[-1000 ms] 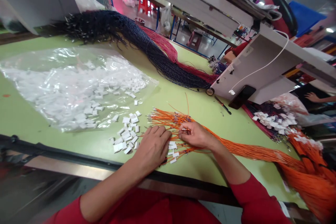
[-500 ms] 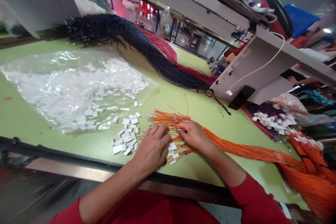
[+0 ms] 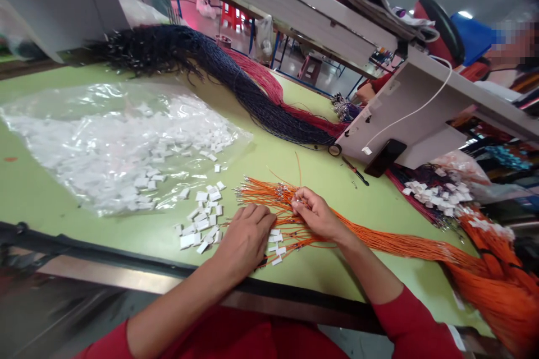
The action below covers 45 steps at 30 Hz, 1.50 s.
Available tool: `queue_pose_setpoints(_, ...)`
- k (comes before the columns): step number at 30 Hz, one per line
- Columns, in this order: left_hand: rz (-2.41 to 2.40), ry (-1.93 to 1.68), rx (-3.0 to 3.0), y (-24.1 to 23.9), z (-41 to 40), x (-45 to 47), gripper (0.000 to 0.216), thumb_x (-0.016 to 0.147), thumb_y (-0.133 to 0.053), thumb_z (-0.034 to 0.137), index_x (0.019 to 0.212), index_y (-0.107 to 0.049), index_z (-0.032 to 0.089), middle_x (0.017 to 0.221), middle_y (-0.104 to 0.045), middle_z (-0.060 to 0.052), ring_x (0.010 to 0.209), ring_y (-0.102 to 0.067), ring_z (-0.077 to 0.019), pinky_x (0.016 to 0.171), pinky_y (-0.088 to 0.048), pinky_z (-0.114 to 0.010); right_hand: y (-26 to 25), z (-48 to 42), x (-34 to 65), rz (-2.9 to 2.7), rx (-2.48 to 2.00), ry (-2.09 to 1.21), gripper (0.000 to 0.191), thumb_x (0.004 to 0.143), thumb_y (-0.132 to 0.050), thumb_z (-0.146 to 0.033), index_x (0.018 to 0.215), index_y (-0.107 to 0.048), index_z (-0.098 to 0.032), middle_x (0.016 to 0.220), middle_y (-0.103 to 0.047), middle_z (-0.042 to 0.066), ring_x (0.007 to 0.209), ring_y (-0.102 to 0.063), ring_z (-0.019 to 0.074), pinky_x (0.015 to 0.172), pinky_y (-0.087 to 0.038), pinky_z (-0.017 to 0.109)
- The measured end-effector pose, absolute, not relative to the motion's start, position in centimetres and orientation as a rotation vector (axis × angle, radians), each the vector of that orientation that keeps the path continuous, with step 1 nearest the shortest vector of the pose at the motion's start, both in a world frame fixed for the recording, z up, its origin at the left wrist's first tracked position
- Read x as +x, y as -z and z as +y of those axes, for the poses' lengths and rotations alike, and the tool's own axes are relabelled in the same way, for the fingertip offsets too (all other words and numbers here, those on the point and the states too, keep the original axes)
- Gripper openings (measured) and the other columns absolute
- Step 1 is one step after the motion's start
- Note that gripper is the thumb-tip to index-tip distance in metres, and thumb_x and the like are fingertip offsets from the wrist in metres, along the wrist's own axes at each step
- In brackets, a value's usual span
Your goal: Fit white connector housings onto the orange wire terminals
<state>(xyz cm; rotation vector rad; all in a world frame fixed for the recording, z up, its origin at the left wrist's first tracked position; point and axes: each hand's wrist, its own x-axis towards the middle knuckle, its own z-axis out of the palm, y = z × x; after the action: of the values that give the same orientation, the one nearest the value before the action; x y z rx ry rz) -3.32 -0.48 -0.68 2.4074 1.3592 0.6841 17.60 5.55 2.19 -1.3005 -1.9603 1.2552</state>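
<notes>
A bundle of orange wires (image 3: 362,234) with metal terminals at its left end lies across the green table. My right hand (image 3: 316,214) is closed over the bundle, thumb and forefinger pinching an orange wire near its metal tip. To its left, my left hand (image 3: 248,235) rests low with curled fingers pressed together; what they hold is hidden beneath them. Several white plastic connectors (image 3: 277,248) sit on wire ends between the hands. Left of my left hand, loose white connectors (image 3: 202,217) lie in a small pile.
A clear plastic bag (image 3: 105,146) of white connectors spreads over the left side. Dark blue wires (image 3: 252,90) and red wires (image 3: 265,76) run along the back. A utility knife (image 3: 356,171) and a phone (image 3: 385,157) are by the grey panel (image 3: 404,106).
My right hand has shifted slightly right and up along the wires, its thumb and forefinger now pinched together. The left hand has barely moved.
</notes>
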Motion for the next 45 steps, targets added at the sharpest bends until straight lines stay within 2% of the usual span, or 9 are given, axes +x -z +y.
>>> queue_pose_setpoints(4,1.318,-0.660,2.415,0.8,-0.4,-3.3,0.029,0.095,-0.040,0.008,0.098,-0.067,0.018,0.099,-0.066,-0.011,0.094,-0.056,-0.0281,0.082,-0.046,-0.044,-1.4,5.7,16.9,-2.024,-1.395,-1.154,0.008,0.087,-0.058,-0.027,0.089,-0.058,-0.019,0.077,-0.056,-0.002,0.065,-0.048,0.0119,0.061,-0.038,0.022)
queue_pose_setpoints(9,1.330,-0.751,2.450,1.1,-0.5,-3.4,0.025,0.093,-0.043,0.006,0.097,-0.065,0.018,0.120,-0.065,-0.013,0.108,-0.056,-0.0300,0.088,-0.048,-0.045,-1.2,6.1,16.8,-2.110,-1.476,-1.160,0.015,0.078,-0.059,-0.015,0.093,-0.064,-0.018,0.072,-0.056,-0.003,0.061,-0.046,0.0111,0.057,-0.036,0.021)
queue_pose_setpoints(12,1.343,-0.739,2.466,1.2,-0.5,-3.4,0.023,0.091,-0.045,0.006,0.097,-0.064,0.019,0.131,-0.062,-0.014,0.113,-0.056,-0.0313,0.089,-0.049,-0.047,-1.5,6.1,16.5,-2.162,-1.493,-0.976,0.005,0.081,-0.059,-0.014,0.078,-0.062,-0.017,0.070,-0.054,-0.003,0.063,-0.047,0.0119,0.059,-0.036,0.022)
queue_pose_setpoints(15,1.343,-0.735,2.468,1.3,-0.5,-3.3,0.023,0.091,-0.045,0.006,0.097,-0.063,0.018,0.134,-0.062,-0.015,0.117,-0.056,-0.0325,0.091,-0.050,-0.049,-1.7,6.1,15.9,-2.299,-1.519,-0.630,0.020,0.084,-0.058,-0.013,0.065,-0.054,-0.018,0.071,-0.055,0.000,0.069,-0.049,0.0143,0.065,-0.036,0.025)
queue_pose_setpoints(21,1.342,-0.730,2.471,1.4,-0.5,-3.1,0.024,0.092,-0.044,0.004,0.099,-0.063,0.016,0.141,-0.058,-0.018,0.128,-0.050,-0.0350,0.098,-0.047,-0.052,-1.8,6.0,15.4,-2.469,-1.618,-0.447,0.017,0.087,-0.061,-0.014,0.071,-0.057,-0.019,0.080,-0.062,0.004,0.075,-0.052,0.0178,0.068,-0.035,0.028)
queue_pose_setpoints(27,1.346,-0.735,2.469,1.3,-0.5,-3.1,0.023,0.089,-0.046,0.005,0.100,-0.062,0.017,0.133,-0.062,-0.015,0.122,-0.054,-0.0323,0.097,-0.049,-0.051,-1.9,5.9,15.3,-2.462,-1.633,-0.441,0.019,0.086,-0.060,-0.013,0.069,-0.054,-0.019,0.078,-0.060,0.003,0.073,-0.051,0.0175,0.066,-0.033,0.028)
queue_pose_setpoints(36,1.366,-0.775,2.439,1.7,-0.4,-3.1,0.022,0.090,-0.046,0.006,0.102,-0.060,0.017,0.131,-0.063,-0.016,0.123,-0.055,-0.0312,0.099,-0.049,-0.050,-1.8,5.4,17.0,-2.329,-1.276,-0.803,0.014,0.085,-0.058,-0.013,0.074,-0.053,-0.019,0.078,-0.053,0.000,0.078,-0.051,0.0157,0.073,-0.039,0.026)
queue_pose_setpoints(40,1.357,-0.793,2.444,2.0,-0.4,-3.1,0.026,0.090,-0.046,0.006,0.110,-0.060,0.014,0.134,-0.061,-0.018,0.127,-0.054,-0.0320,0.103,-0.048,-0.051,-2.7,5.3,17.9,-2.271,-1.220,-1.158,0.011,0.092,-0.055,-0.023,0.082,-0.054,-0.019,0.082,-0.055,-0.001,0.077,-0.050,0.0144,0.074,-0.041,0.026)
queue_pose_setpoints(45,1.380,-0.789,2.454,2.0,-0.5,-3.1,0.032,0.090,-0.045,0.008,0.119,-0.058,0.011,0.131,-0.063,-0.019,0.124,-0.056,-0.0331,0.101,-0.049,-0.052,-2.7,5.0,18.2,-1.945,-1.217,-1.508,0.025,0.090,-0.063,-0.043,0.087,-0.056,-0.019,0.080,-0.056,-0.002,0.072,-0.050,0.0128,0.070,-0.042,0.026)
